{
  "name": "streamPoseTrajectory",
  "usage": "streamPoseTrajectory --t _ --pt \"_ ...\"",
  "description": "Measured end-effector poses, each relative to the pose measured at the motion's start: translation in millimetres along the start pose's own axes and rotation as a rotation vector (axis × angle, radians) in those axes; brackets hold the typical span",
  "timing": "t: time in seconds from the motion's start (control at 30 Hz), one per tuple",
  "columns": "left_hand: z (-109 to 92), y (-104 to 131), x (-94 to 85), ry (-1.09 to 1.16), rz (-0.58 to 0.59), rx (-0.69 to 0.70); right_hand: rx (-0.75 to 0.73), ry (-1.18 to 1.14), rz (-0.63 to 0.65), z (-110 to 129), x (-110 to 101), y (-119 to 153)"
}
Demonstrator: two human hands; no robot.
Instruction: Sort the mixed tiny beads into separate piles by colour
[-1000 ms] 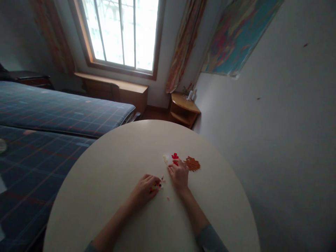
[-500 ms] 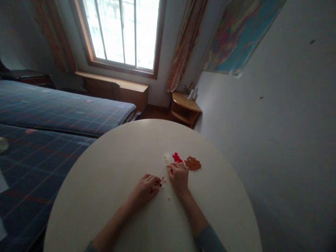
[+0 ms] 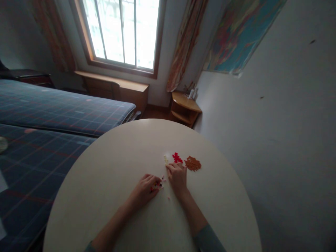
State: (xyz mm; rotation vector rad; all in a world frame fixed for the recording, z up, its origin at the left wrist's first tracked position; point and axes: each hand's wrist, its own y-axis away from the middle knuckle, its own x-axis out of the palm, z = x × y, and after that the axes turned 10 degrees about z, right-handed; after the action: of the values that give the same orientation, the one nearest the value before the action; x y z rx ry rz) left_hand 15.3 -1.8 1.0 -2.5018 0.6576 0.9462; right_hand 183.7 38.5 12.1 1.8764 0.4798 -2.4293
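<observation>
My left hand [image 3: 147,186] rests on the round table with its fingers curled round a small cluster of coloured pieces [image 3: 156,185], partly hidden by the fingers. A few tiny pale and dark pieces [image 3: 163,179] lie just beyond its fingertips. Farther up, my right hand [image 3: 177,176] is bent down to the tabletop, its fingertips at the lower end of some pale yellow pieces [image 3: 166,159]. Whether it pinches a piece is too small to see. Behind its knuckles sits a pile of red pieces [image 3: 176,157]. To the right is a pile of orange-brown pieces [image 3: 193,163].
One small pink piece [image 3: 168,198] lies between my forearms. The cream round table [image 3: 105,168] curves away ahead. A plaid mattress [image 3: 60,108] is on the left, a wooden corner shelf [image 3: 185,102] beyond the table, and a white wall [image 3: 283,150] on the right.
My right hand has shifted slightly to the left, its fingertips now at the pale yellow pieces. My left hand stays in nearly the same place.
</observation>
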Motion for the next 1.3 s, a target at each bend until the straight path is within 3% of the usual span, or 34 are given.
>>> streamPoseTrajectory --t 0.53,0.83,1.03,1.13,1.3 --pt "0 0 -0.7 0.023 0.006 -0.001 0.033 0.120 0.023 7 1 -3" --pt "-1 -1 -5.4 0.118 -0.058 -0.030 -0.005 -0.147 -0.072 1 1 19" --pt "7 -1 -5.9 0.139 -0.215 -0.089 -0.205 -0.537 0.072 6 1 37" --pt "10 0 -7.8 0.102 -0.255 -0.129 -0.305 -0.598 0.162 4 0 37" --pt "14 2 -15.2 0.073 -0.262 -0.190 -0.332 -0.626 0.233 -1 0 33"
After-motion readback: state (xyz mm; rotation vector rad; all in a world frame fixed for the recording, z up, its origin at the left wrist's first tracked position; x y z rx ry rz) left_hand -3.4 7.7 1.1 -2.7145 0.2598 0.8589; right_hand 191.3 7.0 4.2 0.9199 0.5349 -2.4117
